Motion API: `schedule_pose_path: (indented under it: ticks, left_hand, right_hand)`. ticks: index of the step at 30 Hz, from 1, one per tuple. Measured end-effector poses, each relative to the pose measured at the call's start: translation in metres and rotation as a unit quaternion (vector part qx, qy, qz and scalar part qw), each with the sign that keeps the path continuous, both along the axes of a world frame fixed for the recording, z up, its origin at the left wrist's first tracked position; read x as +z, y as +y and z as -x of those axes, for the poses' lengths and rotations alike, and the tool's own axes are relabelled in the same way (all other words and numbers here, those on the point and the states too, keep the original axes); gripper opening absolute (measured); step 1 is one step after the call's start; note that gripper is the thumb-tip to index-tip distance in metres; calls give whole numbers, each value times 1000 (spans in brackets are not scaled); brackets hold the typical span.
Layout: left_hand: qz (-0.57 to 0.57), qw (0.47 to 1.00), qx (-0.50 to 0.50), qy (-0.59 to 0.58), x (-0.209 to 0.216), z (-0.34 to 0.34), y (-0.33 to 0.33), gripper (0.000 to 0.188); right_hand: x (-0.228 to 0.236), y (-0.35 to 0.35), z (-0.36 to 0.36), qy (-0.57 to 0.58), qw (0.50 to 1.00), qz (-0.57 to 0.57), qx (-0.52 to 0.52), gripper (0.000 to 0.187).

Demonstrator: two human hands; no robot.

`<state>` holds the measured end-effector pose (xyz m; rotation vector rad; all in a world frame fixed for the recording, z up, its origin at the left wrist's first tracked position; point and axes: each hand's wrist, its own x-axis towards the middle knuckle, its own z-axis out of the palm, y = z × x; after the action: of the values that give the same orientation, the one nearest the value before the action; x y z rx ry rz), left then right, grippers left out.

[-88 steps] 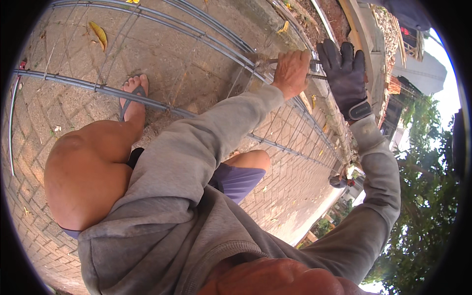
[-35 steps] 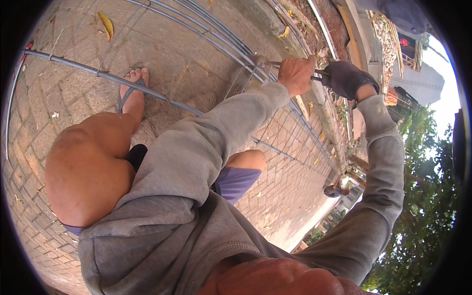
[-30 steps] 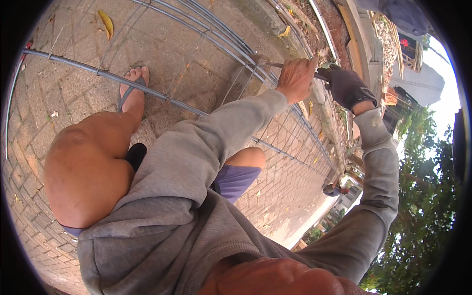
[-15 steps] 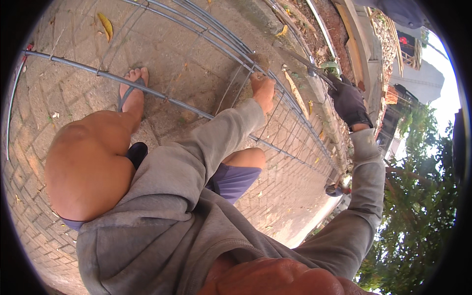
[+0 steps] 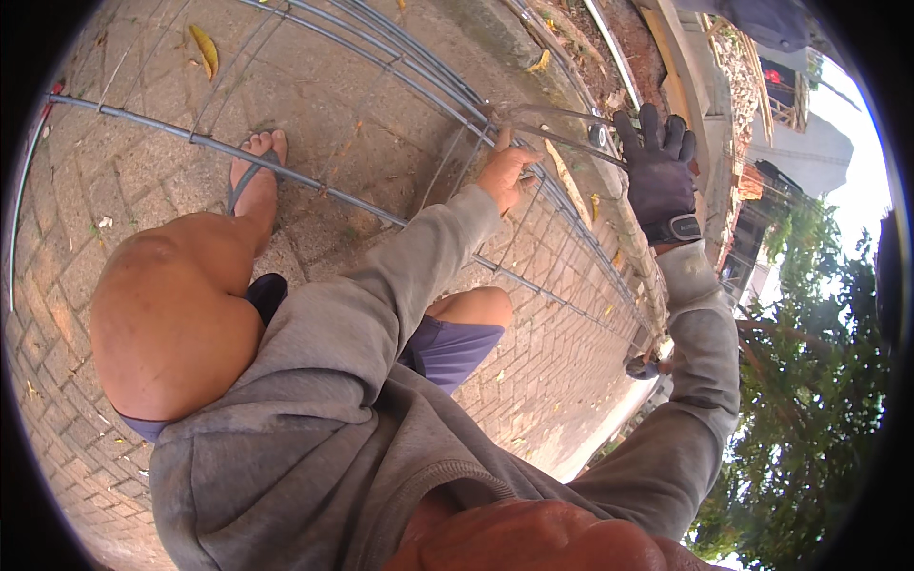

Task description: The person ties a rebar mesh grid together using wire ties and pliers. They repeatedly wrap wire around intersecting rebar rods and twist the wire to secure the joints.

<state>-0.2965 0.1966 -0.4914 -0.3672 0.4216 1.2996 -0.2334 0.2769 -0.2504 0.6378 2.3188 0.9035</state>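
Note:
My bare left hand (image 5: pixel 505 178) is at the steel rebar cage (image 5: pixel 352 198), beside a joint of its bars. One finger points up to the joint; the others are apart and bent near the bars, with no clear grip. To its right, my right hand (image 5: pixel 659 176) in a dark glove has its fingers spread upward. The pincers (image 5: pixel 562 141), dark and long-handled, reach from the joint to this hand. Their two handles stand apart, and the handle ends meet the glove's edge. The jaws at the joint are hard to make out.
Brick paving (image 5: pixel 533 381) lies under the cage, with yellow leaves (image 5: pixel 204 51) on it. A concrete kerb (image 5: pixel 533 48) runs beyond, with wooden boards (image 5: pixel 681 71) and rubble past it. My sandalled foot (image 5: pixel 255 173) is beside a long bar. Another person's dark clothing (image 5: pixel 771 21) shows top right.
My right hand has gone from closed round the pincers' handles to spread fingers, and the handles have parted. My left hand has loosened from a pinch, one finger now stretched out.

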Motion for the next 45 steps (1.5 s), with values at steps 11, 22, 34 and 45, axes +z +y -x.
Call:
schedule_pose_path:
  ticks: [11,22,34,45]
  left_hand:
    - [-40,998,-41,29,6,1,-12,71]
    - [168,766,-21,620,46,-33,-35,74]
    - [-185,493,56,849,64,-5,32,67]
    - [-243,504,89,824,60,-15,27,79]
  right_hand:
    - [3,-18,17,30,992,19,119,66]
    - [0,-24,16,33,990,-12,140,60]
    - [8,-61,12,54,996,44,-56,78]
    - [2,20,18,115,962,45,-245,28]
